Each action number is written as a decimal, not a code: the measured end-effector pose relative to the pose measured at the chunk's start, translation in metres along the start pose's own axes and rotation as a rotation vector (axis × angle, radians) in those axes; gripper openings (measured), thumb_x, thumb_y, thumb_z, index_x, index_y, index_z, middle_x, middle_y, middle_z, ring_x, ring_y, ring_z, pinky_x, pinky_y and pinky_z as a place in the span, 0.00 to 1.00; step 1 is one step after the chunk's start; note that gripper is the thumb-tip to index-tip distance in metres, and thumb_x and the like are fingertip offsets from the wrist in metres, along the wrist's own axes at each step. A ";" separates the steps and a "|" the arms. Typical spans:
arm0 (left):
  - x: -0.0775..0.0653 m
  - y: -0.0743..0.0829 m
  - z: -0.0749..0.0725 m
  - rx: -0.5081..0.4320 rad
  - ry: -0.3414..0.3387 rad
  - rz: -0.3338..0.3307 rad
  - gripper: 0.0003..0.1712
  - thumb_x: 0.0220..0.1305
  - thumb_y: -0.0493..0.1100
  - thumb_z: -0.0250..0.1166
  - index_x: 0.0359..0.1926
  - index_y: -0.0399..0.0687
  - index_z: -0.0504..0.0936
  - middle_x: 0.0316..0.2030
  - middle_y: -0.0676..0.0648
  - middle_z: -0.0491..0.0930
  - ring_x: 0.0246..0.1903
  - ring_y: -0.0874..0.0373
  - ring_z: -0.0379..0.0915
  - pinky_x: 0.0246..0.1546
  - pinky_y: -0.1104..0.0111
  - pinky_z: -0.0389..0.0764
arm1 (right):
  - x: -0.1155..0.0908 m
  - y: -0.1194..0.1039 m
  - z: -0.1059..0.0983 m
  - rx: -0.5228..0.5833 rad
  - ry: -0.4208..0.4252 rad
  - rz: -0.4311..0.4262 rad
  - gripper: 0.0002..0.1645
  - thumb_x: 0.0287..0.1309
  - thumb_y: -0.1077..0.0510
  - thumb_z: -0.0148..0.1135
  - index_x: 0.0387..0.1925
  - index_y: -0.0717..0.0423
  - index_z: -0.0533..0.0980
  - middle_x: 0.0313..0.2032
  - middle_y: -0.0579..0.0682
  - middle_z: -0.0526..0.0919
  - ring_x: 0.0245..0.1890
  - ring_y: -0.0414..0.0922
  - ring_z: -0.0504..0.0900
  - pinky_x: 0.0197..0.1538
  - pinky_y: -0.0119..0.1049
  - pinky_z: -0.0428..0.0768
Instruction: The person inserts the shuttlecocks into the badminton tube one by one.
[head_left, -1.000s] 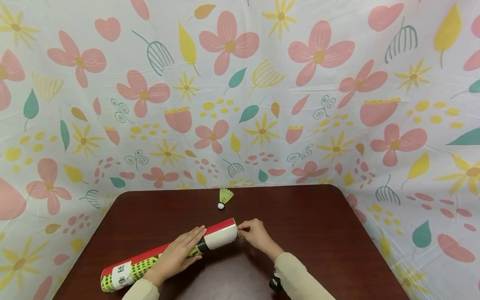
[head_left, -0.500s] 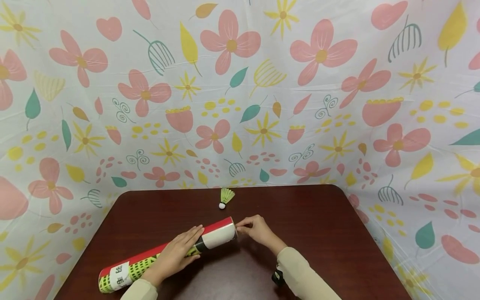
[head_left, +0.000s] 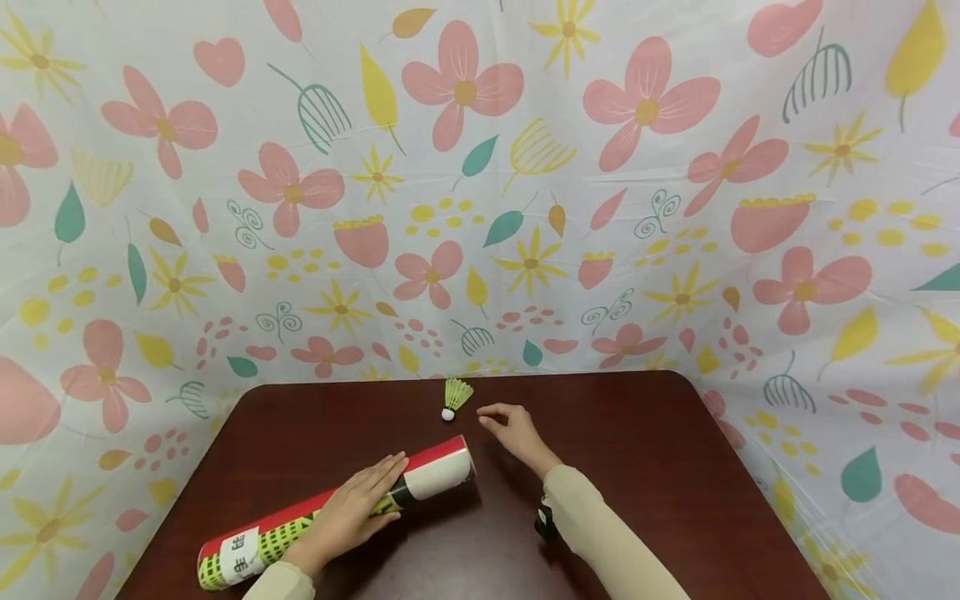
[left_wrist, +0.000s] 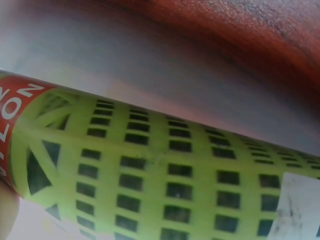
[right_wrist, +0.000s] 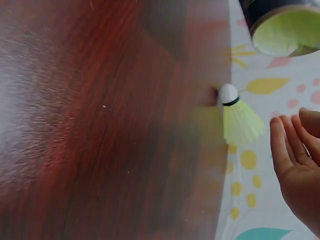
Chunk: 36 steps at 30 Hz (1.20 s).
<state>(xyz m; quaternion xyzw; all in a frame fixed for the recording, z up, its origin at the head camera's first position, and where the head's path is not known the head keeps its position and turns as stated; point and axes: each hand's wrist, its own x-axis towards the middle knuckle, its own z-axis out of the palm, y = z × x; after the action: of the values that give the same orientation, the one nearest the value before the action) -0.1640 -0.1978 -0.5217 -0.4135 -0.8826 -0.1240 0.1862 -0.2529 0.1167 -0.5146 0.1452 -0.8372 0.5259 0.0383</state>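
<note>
A long shuttlecock tube (head_left: 438, 471), red, white and yellow-green, lies slantwise on the table. My left hand (head_left: 351, 507) holds it from above, fingers over the top and thumb along the near side. In the left wrist view the tube's green, black-checked wall (left_wrist: 155, 170) fills the lower part. My right hand (head_left: 513, 429) holds nothing; its fingers are slightly bent, right of a yellow-green shuttlecock (head_left: 454, 400) with a white cork. The right wrist view shows the shuttlecock (right_wrist: 239, 115) left of the fingertips and the tube's open end (right_wrist: 280, 35) at top right.
The dark reddish-brown table (head_left: 622, 467) has rounded far corners, with the shuttlecock near its far edge. A white cloth with flower prints (head_left: 480, 208) hangs behind and along both sides. A small black object (head_left: 546, 522) shows at the right sleeve.
My right hand has left the tube's open end and moved away and slightly right, toward the shuttlecock's side. My left hand and the tube have stayed almost in place.
</note>
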 end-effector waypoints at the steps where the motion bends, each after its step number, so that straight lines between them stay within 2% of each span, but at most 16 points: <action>1: 0.000 0.000 0.000 -0.003 0.000 -0.001 0.52 0.50 0.47 0.76 0.72 0.42 0.59 0.70 0.46 0.60 0.64 0.50 0.65 0.56 0.55 0.74 | 0.003 0.002 0.001 0.001 0.010 0.009 0.12 0.62 0.63 0.61 0.47 0.58 0.82 0.44 0.57 0.85 0.46 0.53 0.82 0.43 0.43 0.82; 4: -0.002 0.002 0.002 -0.009 0.002 -0.004 0.53 0.49 0.47 0.76 0.73 0.42 0.58 0.70 0.47 0.60 0.64 0.50 0.65 0.55 0.55 0.74 | 0.010 0.007 0.004 0.018 0.018 0.022 0.16 0.63 0.64 0.60 0.52 0.62 0.79 0.47 0.60 0.83 0.48 0.54 0.81 0.47 0.47 0.81; 8: -0.005 0.003 0.003 -0.017 -0.004 -0.012 0.53 0.50 0.47 0.76 0.73 0.43 0.58 0.70 0.47 0.60 0.64 0.50 0.65 0.55 0.55 0.74 | 0.018 0.014 0.008 0.026 -0.018 0.052 0.23 0.64 0.63 0.59 0.59 0.65 0.73 0.53 0.64 0.78 0.51 0.57 0.79 0.49 0.48 0.80; 18: -0.008 0.004 0.006 -0.015 0.009 -0.001 0.53 0.49 0.47 0.76 0.72 0.42 0.59 0.70 0.47 0.60 0.64 0.50 0.65 0.55 0.55 0.74 | 0.042 0.020 0.018 0.029 -0.138 0.145 0.37 0.66 0.60 0.58 0.71 0.62 0.57 0.68 0.62 0.63 0.62 0.60 0.68 0.57 0.55 0.74; 23: -0.009 0.004 0.009 -0.025 0.020 0.007 0.53 0.48 0.47 0.77 0.72 0.40 0.60 0.70 0.46 0.60 0.64 0.49 0.66 0.55 0.54 0.74 | 0.045 0.021 0.019 0.023 -0.186 0.188 0.39 0.66 0.61 0.58 0.73 0.59 0.53 0.68 0.65 0.59 0.64 0.60 0.66 0.59 0.57 0.70; 29: -0.007 0.002 0.010 -0.011 0.023 0.010 0.53 0.48 0.47 0.77 0.72 0.40 0.60 0.70 0.46 0.61 0.63 0.50 0.66 0.54 0.54 0.75 | 0.049 0.019 0.019 0.019 -0.214 0.168 0.39 0.66 0.62 0.57 0.73 0.60 0.53 0.68 0.66 0.58 0.64 0.63 0.64 0.60 0.60 0.68; 33: -0.005 0.001 0.008 -0.012 0.018 0.009 0.53 0.49 0.47 0.77 0.72 0.41 0.59 0.70 0.46 0.61 0.64 0.50 0.66 0.54 0.54 0.75 | 0.051 0.019 0.021 0.012 -0.197 0.146 0.36 0.65 0.63 0.57 0.72 0.62 0.56 0.65 0.65 0.64 0.63 0.62 0.66 0.59 0.57 0.70; 36: -0.004 0.000 0.007 -0.011 0.008 -0.002 0.53 0.49 0.47 0.76 0.73 0.43 0.59 0.70 0.47 0.61 0.64 0.50 0.65 0.55 0.54 0.75 | 0.052 0.020 0.023 -0.007 -0.177 0.098 0.34 0.64 0.66 0.57 0.69 0.67 0.60 0.58 0.66 0.70 0.59 0.63 0.70 0.57 0.55 0.73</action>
<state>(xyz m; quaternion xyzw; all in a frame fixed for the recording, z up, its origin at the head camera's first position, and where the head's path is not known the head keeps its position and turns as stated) -0.1632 -0.1981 -0.5294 -0.4131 -0.8816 -0.1306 0.1875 -0.3059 0.0934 -0.5310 0.1500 -0.8452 0.5093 -0.0613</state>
